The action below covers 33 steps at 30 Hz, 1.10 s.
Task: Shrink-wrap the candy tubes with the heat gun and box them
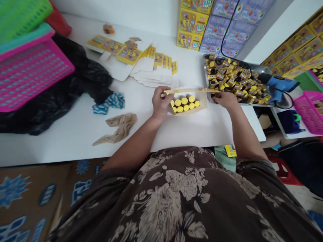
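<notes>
An open cardboard box (204,105) lies on its side on the white table, its opening toward me. Inside, several small cylinders with yellow ends (186,107) sit in two rows. My left hand (161,103) grips the box's left end, thumb at the opening. My right hand (227,99) is at the near left corner of the metal tray (205,72), next to the right end of the box's raised flap. Its fingers are bent together; what they hold, if anything, is hidden. Loose yellow-and-dark cylinders (233,80) fill the tray.
Flattened yellow cartons (151,69) lie behind the box. Stacked boxes (193,25) stand at the back. A blue heat gun or similar tool (281,83) with a cord rests at the tray's right. Left are a crumpled brown piece (121,127), black plastic (75,90) and pink baskets (37,70).
</notes>
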### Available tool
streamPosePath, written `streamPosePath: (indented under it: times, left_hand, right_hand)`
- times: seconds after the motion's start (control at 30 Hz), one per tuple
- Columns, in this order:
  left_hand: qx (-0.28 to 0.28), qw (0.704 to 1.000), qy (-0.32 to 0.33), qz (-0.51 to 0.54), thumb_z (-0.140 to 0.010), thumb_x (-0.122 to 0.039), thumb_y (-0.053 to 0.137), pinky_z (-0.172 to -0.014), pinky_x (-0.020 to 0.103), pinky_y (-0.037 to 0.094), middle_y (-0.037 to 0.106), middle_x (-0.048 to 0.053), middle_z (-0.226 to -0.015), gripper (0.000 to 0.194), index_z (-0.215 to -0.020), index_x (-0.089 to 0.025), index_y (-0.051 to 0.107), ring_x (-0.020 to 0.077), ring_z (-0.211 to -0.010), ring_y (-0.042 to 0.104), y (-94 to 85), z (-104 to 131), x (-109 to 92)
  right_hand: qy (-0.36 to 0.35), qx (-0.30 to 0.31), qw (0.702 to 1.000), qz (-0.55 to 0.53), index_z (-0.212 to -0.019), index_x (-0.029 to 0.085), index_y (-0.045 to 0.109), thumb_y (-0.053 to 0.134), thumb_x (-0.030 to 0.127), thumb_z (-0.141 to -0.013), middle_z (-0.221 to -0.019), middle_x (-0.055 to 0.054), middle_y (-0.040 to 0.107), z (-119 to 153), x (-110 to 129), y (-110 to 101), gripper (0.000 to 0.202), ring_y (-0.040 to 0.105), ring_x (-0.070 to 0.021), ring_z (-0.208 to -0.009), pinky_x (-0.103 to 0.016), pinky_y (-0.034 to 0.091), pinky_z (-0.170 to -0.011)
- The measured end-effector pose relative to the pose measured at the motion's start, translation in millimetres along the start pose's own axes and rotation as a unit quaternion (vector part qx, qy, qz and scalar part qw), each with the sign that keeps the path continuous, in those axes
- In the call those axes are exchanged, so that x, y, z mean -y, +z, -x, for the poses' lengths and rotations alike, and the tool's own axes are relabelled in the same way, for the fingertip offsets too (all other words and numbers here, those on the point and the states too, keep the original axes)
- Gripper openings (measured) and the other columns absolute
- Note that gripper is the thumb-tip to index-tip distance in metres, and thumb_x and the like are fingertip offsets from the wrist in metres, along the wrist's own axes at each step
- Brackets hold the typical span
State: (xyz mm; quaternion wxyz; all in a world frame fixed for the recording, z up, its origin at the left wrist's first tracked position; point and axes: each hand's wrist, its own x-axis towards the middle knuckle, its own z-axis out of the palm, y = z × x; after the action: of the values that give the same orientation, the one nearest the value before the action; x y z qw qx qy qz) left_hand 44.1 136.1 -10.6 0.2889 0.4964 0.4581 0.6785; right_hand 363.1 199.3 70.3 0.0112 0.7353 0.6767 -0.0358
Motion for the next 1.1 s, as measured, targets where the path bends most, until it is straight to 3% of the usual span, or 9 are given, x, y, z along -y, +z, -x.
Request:
streamPosePath:
  times: [0.07,0.13,0.27,0.4,0.5,0.6,0.7,0.9,1.1]
  left_hand:
    - [0.0,1.0,0.0,0.002,-0.08,-0.069,0.083,-0.083,0.035,0.057,0.072,0.004,-0.102,0.047,-0.096,-0.026,0.072,0.0247,-0.101,0.068,0.2,-0.1,-0.5]
    - [0.0,1.0,-0.011,0.003,-0.079,-0.068,0.084,-0.082,0.035,0.057,0.072,0.004,-0.101,0.046,-0.095,-0.026,0.072,0.024,-0.098,0.068,0.2,-0.3,-0.8]
    - [-0.002,0.999,-0.038,0.0,-0.079,-0.067,0.084,-0.081,0.033,0.056,0.071,0.002,-0.098,0.047,-0.095,-0.026,0.07,0.0218,-0.094,0.067,0.5,-0.4,-1.8]
    - [-0.029,0.998,-0.043,-0.018,-0.076,-0.071,0.083,-0.079,0.033,0.054,0.068,0.0,-0.091,0.051,-0.091,-0.024,0.067,0.0209,-0.092,0.066,1.8,3.1,-5.3]
    - [-0.043,0.998,-0.041,-0.034,-0.073,-0.073,0.083,-0.079,0.036,0.054,0.067,-0.002,-0.087,0.054,-0.089,-0.024,0.068,0.0212,-0.089,0.065,1.5,3.3,-4.3]
    - [-0.031,0.999,-0.024,-0.022,-0.071,-0.073,0.084,-0.078,0.039,0.053,0.07,-0.001,-0.089,0.054,-0.091,-0.024,0.071,0.0223,-0.088,0.064,2.0,0.2,-1.9]
    - [-0.024,1.0,-0.017,-0.008,-0.07,-0.071,0.086,-0.079,0.04,0.053,0.07,-0.001,-0.089,0.053,-0.09,-0.024,0.071,0.0234,-0.089,0.064,3.5,0.5,-3.7]
    - [-0.002,0.999,-0.025,-0.039,-0.078,-0.066,0.082,-0.084,0.036,0.054,0.067,0.0,-0.092,0.047,-0.093,-0.024,0.066,0.0222,-0.094,0.066,5.5,9.0,-12.0]
    - [0.028,0.998,-0.041,-0.04,-0.083,-0.057,0.083,-0.086,0.033,0.055,0.071,0.002,-0.103,0.038,-0.097,-0.026,0.068,0.0223,-0.101,0.067,6.8,8.2,-8.0]
  right_hand:
    - [0.021,0.06,0.998,0.019,-0.099,0.015,0.082,0.072,0.035,-0.088,-0.111,-0.019,0.08,-7.1,10.2,-8.8,0.025,0.073,-0.0356,-0.111,-0.039,0.054,-0.089]
    - [0.031,0.051,0.998,-0.002,-0.102,0.013,0.082,0.072,0.032,-0.088,-0.112,-0.019,0.08,-5.3,16.7,-11.0,0.025,0.073,-0.0324,-0.109,-0.036,0.052,-0.087]
    - [0.021,-0.111,0.981,-0.155,-0.111,0.014,0.076,0.061,0.04,-0.098,-0.099,-0.012,0.077,22.0,14.2,1.7,0.033,0.071,-0.0261,-0.095,-0.034,0.052,-0.084]
    - [-0.143,-0.233,0.92,-0.281,-0.106,0.019,0.07,0.048,0.054,-0.108,-0.092,-0.007,0.07,72.4,26.4,18.9,0.041,0.064,-0.0215,-0.083,-0.035,0.052,-0.08]
    - [-0.282,-0.195,0.92,-0.192,-0.105,0.018,0.068,0.062,0.058,-0.106,-0.098,-0.01,0.071,94.3,62.9,21.5,0.041,0.063,-0.0239,-0.092,-0.037,0.052,-0.087]
    - [-0.293,-0.123,0.947,-0.043,-0.118,0.014,0.065,0.06,0.047,-0.11,-0.119,-0.017,0.072,89.7,98.9,10.5,0.034,0.063,-0.0259,-0.111,-0.037,0.052,-0.098]
    - [-0.272,-0.079,0.958,0.044,-0.132,0.01,0.059,0.045,0.025,-0.115,-0.131,-0.019,0.07,80.1,115.5,-4.4,0.027,0.06,-0.0252,-0.123,-0.035,0.05,-0.103]
    - [-0.32,-0.027,0.947,0.022,-0.121,0.008,0.067,0.049,0.007,-0.104,-0.13,-0.023,0.072,76.7,105.2,-7.1,0.025,0.063,-0.0298,-0.122,-0.04,0.049,-0.106]
    - [-0.291,-0.063,0.953,-0.057,-0.119,0.013,0.072,0.05,0.016,-0.101,-0.12,-0.019,0.074,70.3,78.7,11.9,0.028,0.067,-0.0324,-0.112,-0.042,0.054,-0.097]
